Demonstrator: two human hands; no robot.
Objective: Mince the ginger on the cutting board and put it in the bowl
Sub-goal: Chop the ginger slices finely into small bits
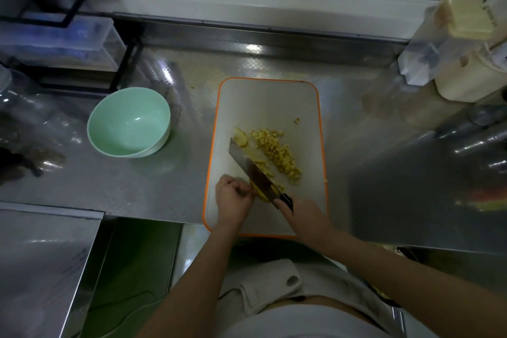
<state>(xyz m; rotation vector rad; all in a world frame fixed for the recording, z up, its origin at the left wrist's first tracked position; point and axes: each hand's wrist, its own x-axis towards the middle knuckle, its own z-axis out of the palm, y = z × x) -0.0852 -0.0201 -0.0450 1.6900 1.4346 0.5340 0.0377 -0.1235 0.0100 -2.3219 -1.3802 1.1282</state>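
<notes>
Head view: the right hand (299, 214) grips the handle of the knife (255, 173). The left hand (233, 195), fingers curled, pins the uncut ginger (260, 192) against the blade. The diced ginger (277, 153) lies beyond both hands on the cutting board (269, 101). The bowl (129, 123) sits well beyond and to the left of the left hand and holds no ginger yet. Keep the fingertips tucked behind the knuckles and cut in short, close strokes.

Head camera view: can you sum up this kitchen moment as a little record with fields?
Board: cutting board, orange rim, on a metal counter
Left hand: holds uncut ginger
Right hand: grips knife, blade over that ginger
Diced ginger: heap right of the blade
Bowl: green, empty, left of board
</notes>
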